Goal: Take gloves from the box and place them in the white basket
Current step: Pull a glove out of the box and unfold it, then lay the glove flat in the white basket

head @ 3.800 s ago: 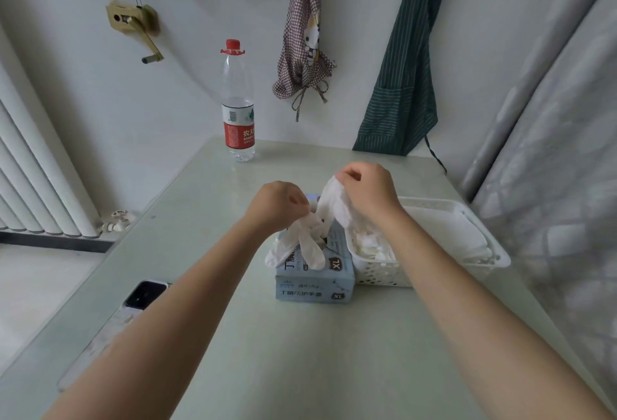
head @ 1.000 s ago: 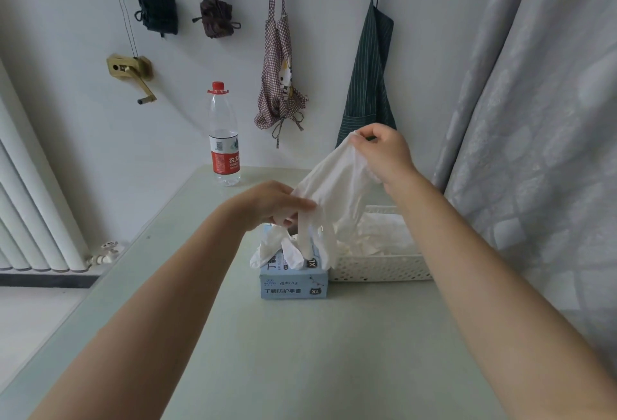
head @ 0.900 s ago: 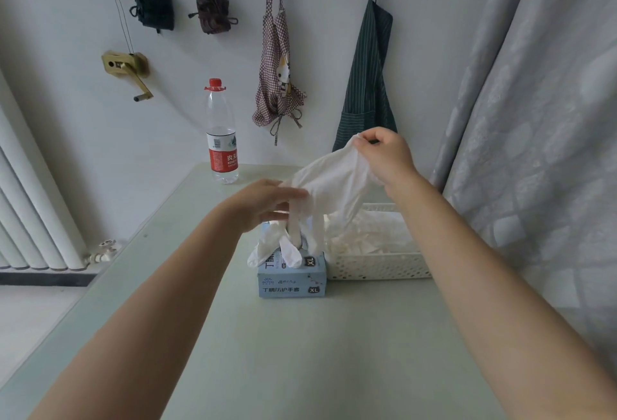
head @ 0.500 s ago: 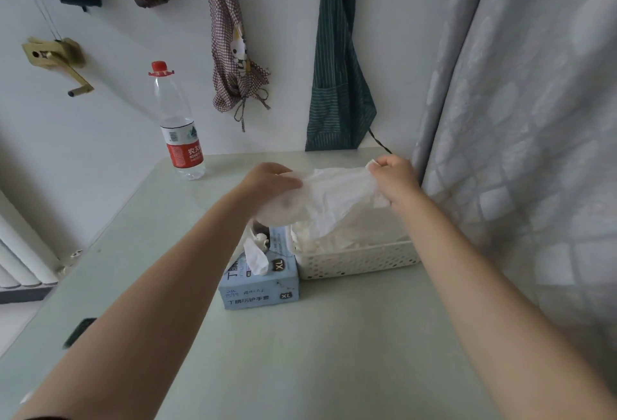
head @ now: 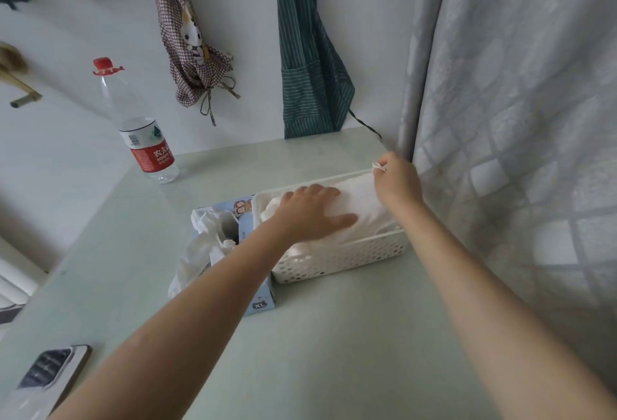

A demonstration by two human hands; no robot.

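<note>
- Gloves (head: 362, 209) lay in the white basket (head: 337, 257) at the middle of the frame, one spread flat on top of the pile.
- The left hand (head: 312, 214) lay on that top glove with its fingers (head: 344, 219) straight, pressing it down and holding nothing.
- The right hand (head: 399, 181) was at the far end of the basket, its fingers pinching the glove's edge.
- The gloves looked thin, soft and very light. They should bend and crumple easily, and they may cling to each other. The cuff edge looked like the best place to pinch one.
- The box (head: 245, 254) sat just left of the basket, touching it, with more gloves sticking out of its top. The left arm crossed over it.
- A water bottle (head: 143, 139) stood on the worktop (head: 334, 336) at the upper left, well apart.
- A phone (head: 50, 369) lay at the lower left.
- A grey curtain (head: 517, 119) hung close by the right hand, and two aprons hung on the wall behind.
- Nothing stood between the box and the basket.
</note>
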